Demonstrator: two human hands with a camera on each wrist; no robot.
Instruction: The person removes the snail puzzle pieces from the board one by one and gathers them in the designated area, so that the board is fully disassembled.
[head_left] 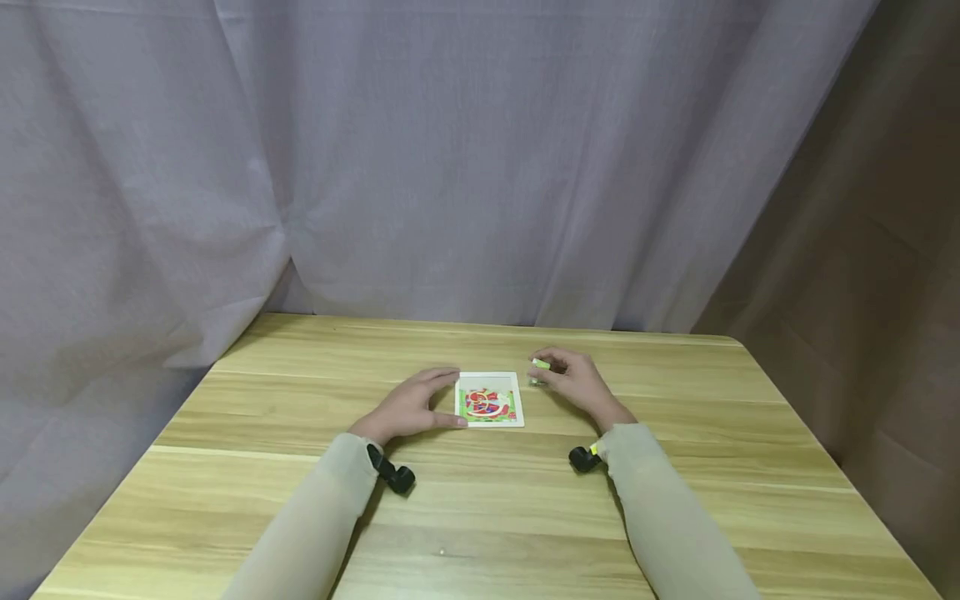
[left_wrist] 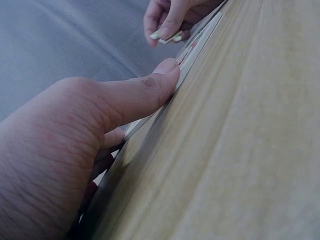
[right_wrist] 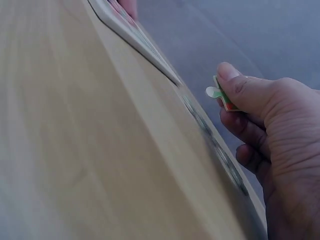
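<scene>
A small square jigsaw puzzle (head_left: 488,398) in a white frame lies on the table, its nearer part filled with a red, green and white picture and its far part plain pale. At its left side, my left hand (head_left: 411,406) holds the frame, thumb at the near corner and fingers at the far one. My right hand (head_left: 576,382), off the frame's right side, pinches a puzzle piece (right_wrist: 227,96) between thumb and fingers. That piece is green and orange with a rounded pale knob, raised above the table. Beneath the right hand lie flat pieces (right_wrist: 215,140), seen edge-on.
The wooden table (head_left: 480,517) carries the puzzle near its far side. Behind it hangs a grey curtain (head_left: 450,167), with a darker brown curtain (head_left: 877,275) at the right. Black wrist cameras (head_left: 583,459) hang from both sleeves.
</scene>
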